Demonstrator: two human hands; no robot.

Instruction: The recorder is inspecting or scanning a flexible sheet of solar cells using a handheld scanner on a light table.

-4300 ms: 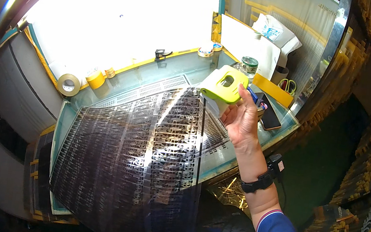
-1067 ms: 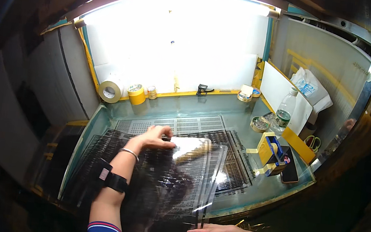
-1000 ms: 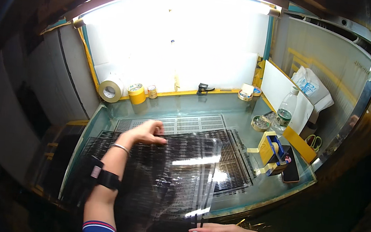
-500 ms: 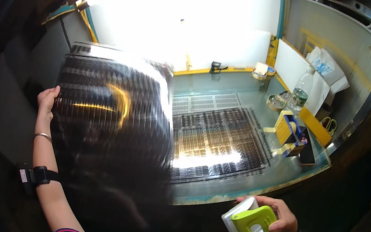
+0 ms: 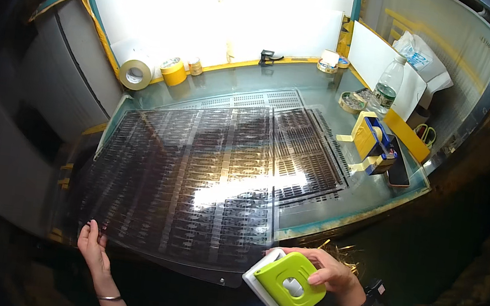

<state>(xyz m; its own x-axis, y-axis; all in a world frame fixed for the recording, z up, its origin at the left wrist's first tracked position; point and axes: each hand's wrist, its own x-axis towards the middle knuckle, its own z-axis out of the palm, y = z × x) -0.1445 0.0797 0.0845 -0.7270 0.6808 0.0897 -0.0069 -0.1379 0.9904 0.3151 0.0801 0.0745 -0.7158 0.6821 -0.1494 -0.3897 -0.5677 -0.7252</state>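
Observation:
My left hand (image 5: 94, 248) pinches the near left edge of a large dark transparent film sheet (image 5: 147, 202) printed with rows of fine patterns. The sheet lies slanted over the glass tabletop, its near edge sticking out past the table toward me. Under its right side, more dark patterned film (image 5: 318, 156) rests on the glass. In my right hand (image 5: 334, 275) is a lime-green and white hole punch (image 5: 277, 287), gripped from the right with the thumb on the green handle. The punch is just beside the film's near right corner.
On the right of the glass table (image 5: 360, 210) stand a blue and yellow tape dispenser (image 5: 373, 141), a plastic bottle (image 5: 388, 85) and a dark phone (image 5: 400, 169). Tape rolls (image 5: 173, 72) line the back left edge. Green-handled scissors (image 5: 424, 134) hang at the far right.
The film sheet has come down from a raised, upright position to lie across the table. My left hand has moved down and nearer; my right hand with the hole punch has shifted left.

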